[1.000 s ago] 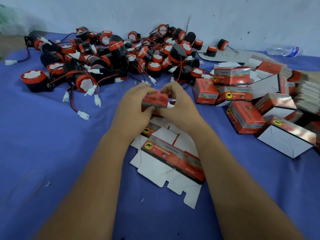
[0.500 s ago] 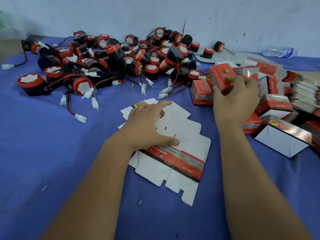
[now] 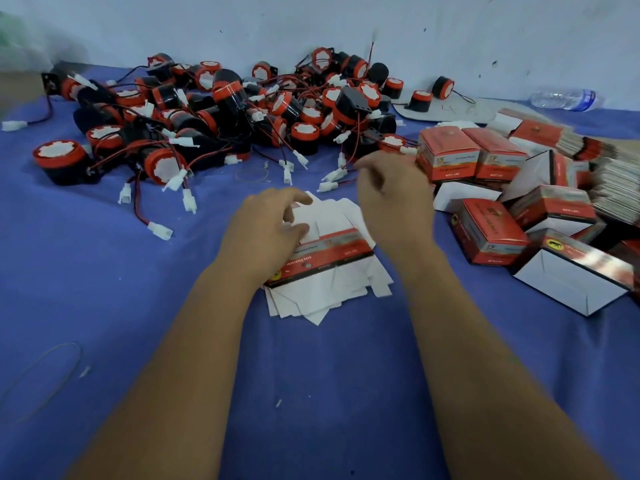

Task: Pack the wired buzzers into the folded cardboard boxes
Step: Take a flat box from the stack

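A big heap of black and red wired buzzers (image 3: 221, 123) with white connectors lies at the back of the blue table. Flat unfolded cardboard boxes (image 3: 325, 271), red and white, lie in a small stack at the centre. My left hand (image 3: 266, 233) rests on that stack with its fingers pinching the top flat box. My right hand (image 3: 394, 192) hovers just right of it, fingers loosely curled and holding nothing. Closed red boxes (image 3: 446, 154) stand piled to the right.
More folded boxes, some open with white insides (image 3: 568, 289), crowd the right side beside a stack of flat blanks (image 3: 616, 188). A plastic water bottle (image 3: 564, 98) lies at the back right. A thin rubber band (image 3: 45, 372) lies on the blue cloth at left.
My right hand set the closed red box onto the pile at right and came back toward the centre, empty. My left hand moved onto the flat boxes and took hold of the top one.
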Available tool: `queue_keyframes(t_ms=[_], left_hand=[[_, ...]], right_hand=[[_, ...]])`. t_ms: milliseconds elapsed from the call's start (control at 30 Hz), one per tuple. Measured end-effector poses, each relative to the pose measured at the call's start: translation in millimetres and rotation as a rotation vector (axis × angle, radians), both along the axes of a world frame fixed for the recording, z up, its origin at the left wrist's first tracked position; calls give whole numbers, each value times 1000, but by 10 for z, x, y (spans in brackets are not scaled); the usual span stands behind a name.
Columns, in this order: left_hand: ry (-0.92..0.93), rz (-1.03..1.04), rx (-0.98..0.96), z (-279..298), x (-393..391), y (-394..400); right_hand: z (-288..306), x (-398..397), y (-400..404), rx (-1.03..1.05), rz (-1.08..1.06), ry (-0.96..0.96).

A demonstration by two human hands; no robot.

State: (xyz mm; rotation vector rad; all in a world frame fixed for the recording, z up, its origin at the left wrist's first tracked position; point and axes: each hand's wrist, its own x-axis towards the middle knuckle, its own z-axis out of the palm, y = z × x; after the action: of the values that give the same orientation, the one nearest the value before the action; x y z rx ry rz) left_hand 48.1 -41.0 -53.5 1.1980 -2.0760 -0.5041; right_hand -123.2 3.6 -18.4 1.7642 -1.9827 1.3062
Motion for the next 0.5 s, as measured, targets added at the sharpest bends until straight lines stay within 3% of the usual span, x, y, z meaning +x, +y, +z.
queue_keyframes(t_ms=[67,167,233,367,500], left_hand=[[94,72,-7,8,44,-34],[241,170,-23,46,118,-60],[328,218,-57,80,150,-60],[555,348,-67,127,228,-89],[831,369,39,133,311,-128]], right_hand=[[-74,176,-16,226,133,-123],[-189,287,-73,399,268,-166],[-197,291,-95,423,306,-204],[-160,240,-55,408,464,-466],[-122,223,3,354,641,-501]])
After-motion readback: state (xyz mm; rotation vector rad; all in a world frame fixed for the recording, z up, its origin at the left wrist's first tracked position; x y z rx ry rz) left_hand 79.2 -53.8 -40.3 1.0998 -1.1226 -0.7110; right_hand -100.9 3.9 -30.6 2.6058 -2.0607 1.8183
